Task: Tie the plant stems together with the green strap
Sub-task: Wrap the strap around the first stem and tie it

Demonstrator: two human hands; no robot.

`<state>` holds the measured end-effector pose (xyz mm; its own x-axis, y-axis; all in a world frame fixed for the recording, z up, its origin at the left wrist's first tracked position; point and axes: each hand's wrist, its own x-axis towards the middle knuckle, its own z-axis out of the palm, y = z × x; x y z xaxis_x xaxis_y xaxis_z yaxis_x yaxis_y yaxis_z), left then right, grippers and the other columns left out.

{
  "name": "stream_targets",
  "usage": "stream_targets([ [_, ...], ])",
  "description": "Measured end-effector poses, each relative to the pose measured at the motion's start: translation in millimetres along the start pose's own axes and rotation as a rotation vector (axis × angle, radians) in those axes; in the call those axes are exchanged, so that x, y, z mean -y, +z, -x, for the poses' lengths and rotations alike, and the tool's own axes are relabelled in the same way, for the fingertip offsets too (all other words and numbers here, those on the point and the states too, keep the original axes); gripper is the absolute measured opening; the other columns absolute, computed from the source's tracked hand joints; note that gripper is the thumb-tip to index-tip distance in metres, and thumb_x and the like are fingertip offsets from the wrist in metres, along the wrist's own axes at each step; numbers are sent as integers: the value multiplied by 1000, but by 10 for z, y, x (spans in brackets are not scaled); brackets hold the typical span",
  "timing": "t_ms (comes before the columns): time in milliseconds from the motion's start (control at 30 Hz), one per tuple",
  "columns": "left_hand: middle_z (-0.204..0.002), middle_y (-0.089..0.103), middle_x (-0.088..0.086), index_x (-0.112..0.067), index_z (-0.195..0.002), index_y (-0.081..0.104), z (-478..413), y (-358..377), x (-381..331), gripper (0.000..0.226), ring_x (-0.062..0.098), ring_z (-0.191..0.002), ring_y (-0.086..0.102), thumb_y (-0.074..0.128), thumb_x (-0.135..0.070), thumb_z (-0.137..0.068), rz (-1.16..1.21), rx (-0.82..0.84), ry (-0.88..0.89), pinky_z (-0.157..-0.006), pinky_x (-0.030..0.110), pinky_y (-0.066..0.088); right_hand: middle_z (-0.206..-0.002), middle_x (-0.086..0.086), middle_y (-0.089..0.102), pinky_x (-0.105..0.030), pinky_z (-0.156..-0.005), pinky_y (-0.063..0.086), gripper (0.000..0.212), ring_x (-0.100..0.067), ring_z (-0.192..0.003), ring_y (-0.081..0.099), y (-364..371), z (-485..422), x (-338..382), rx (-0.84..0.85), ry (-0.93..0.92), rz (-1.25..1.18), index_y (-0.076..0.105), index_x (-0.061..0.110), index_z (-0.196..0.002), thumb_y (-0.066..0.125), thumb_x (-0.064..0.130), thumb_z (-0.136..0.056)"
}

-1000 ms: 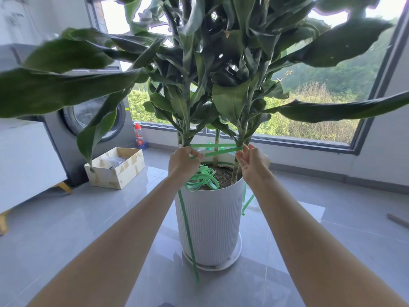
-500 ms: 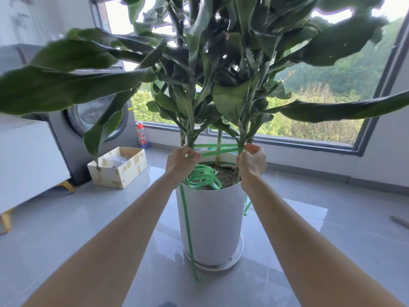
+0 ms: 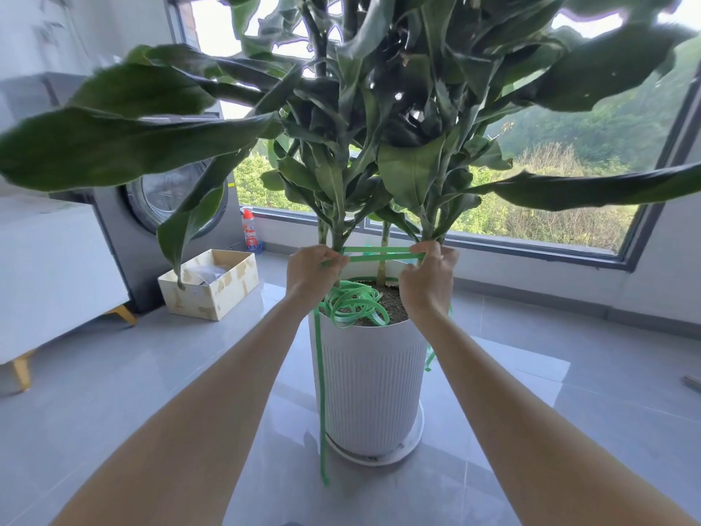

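Note:
A tall leafy plant grows from a white ribbed pot (image 3: 370, 385). Its stems (image 3: 384, 244) rise from the soil. A green strap (image 3: 379, 255) runs around the stems in two bands just above the pot rim. My left hand (image 3: 313, 273) grips the strap at the left stem. My right hand (image 3: 428, 277) pinches the strap at the right stem. More strap lies coiled on the soil (image 3: 354, 305), and one end hangs down the pot's left side to the floor.
A white saucer (image 3: 415, 438) sits under the pot on grey floor tiles. A cardboard box (image 3: 210, 284), a washing machine (image 3: 159, 206) and a white cabinet (image 3: 49, 267) stand at the left. A red-capped bottle (image 3: 250, 231) stands by the window. Large leaves spread overhead.
My right hand has curled and closed its fingers on the strap at the right stem. The strap bands look tauter. My left hand stays in place.

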<state>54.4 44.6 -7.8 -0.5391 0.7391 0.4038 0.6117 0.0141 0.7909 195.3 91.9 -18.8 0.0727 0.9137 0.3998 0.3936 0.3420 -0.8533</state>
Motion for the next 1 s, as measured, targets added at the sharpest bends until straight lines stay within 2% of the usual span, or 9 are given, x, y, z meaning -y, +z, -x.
stream_targets([
  [133, -82, 69, 5, -5, -92, 73, -7, -8, 9, 19, 8, -70, 56, 67, -21, -85, 18, -24, 24, -83, 28, 49, -132, -5, 42, -22, -76, 35, 34, -21, -120, 41, -10, -17, -3, -7, -88, 129, 60, 9, -117, 49, -2, -87],
  [233, -76, 67, 3, -3, -90, 73, -17, -21, 31, 17, -6, -51, 57, 66, -19, -86, 30, -11, 35, -60, 5, 43, -135, -2, 43, -20, -79, 32, 39, -18, -126, 36, -5, -35, -21, 62, -150, 190, 59, 11, -123, 49, -1, -88],
  [267, -74, 65, 1, -3, -89, 73, -25, -27, 40, 17, -9, -50, 56, 66, -18, -85, 36, -6, 34, -54, 2, 40, -137, -1, 43, -21, -80, 32, 40, -19, -127, 35, -4, -44, -25, 82, -157, 194, 59, 12, -124, 49, -1, -88],
  [400, -81, 65, 0, -5, -88, 72, -64, -52, 85, 15, 0, -65, 53, 68, -19, -84, 63, -11, 0, -58, 12, 40, -138, -1, 45, -27, -86, 35, 33, -21, -127, 35, -10, -87, -28, 115, -162, 201, 61, 16, -122, 49, 7, -92],
  [567, -93, 67, 1, -2, -91, 69, -131, -96, 175, 16, 6, -75, 57, 70, -14, -82, 193, 76, -77, -66, 16, 46, -130, -5, 50, -33, -90, 40, 27, -23, -122, 40, -9, -127, -23, 134, -186, 257, 63, 14, -116, 54, 26, -93],
  [800, -96, 68, 6, 3, -95, 66, -184, -108, 226, 19, 16, -86, 61, 68, -12, -83, 247, 94, -83, -73, 19, 48, -127, -6, 52, -31, -95, 38, 22, -24, -118, 44, 12, -138, -11, 103, -181, 236, 65, 12, -111, 58, 20, -92],
  [1000, -94, 68, 5, -1, -93, 65, -188, -87, 228, 15, 15, -81, 60, 67, -13, -84, 231, 80, -68, -61, 17, 43, -128, -6, 51, -29, -93, 37, 22, -24, -119, 44, 9, -129, 22, 96, -168, 230, 64, 12, -112, 56, 17, -92],
])
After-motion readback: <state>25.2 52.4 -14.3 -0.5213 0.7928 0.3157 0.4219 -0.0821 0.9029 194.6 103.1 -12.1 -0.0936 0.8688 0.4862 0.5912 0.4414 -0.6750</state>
